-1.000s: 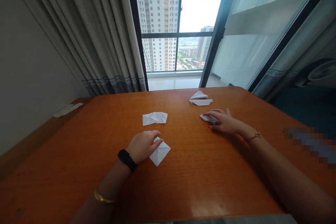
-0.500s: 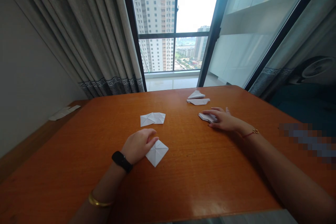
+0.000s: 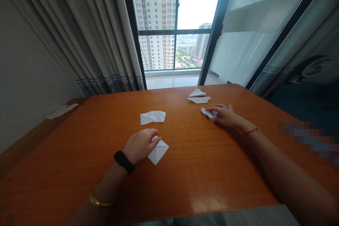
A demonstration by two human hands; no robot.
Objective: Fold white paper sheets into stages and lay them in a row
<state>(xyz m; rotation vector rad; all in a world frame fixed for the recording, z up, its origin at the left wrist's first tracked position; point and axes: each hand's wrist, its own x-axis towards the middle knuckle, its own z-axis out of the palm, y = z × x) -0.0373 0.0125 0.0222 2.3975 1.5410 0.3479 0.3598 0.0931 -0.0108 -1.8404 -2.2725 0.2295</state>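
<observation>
My left hand (image 3: 141, 143), with a black band on the wrist, rests at the upper left edge of a folded white paper square (image 3: 159, 151), its thumb and fingers pinching that edge. Farther right, my right hand (image 3: 225, 116) reaches over a small folded paper piece (image 3: 208, 112). Its fingertips touch the right end of that piece, with the thumb spread below. Beyond my left hand lies a wider folded paper (image 3: 153, 117) with creases. Two more folded papers, a pointed one (image 3: 197, 93) and a flat one (image 3: 199, 100), lie near the table's far edge.
The orange-brown wooden table (image 3: 106, 173) spans the view. White paper strips (image 3: 61, 111) lie on a ledge at the far left. Grey curtains (image 3: 97, 31) and a window stand behind the table. A round fan (image 3: 317, 67) is at the right.
The view has tilted slightly, shifting the table scene upward. My right hand has loosened and drawn back a little to the right, so more of the small folded piece shows. My left hand remains on the square.
</observation>
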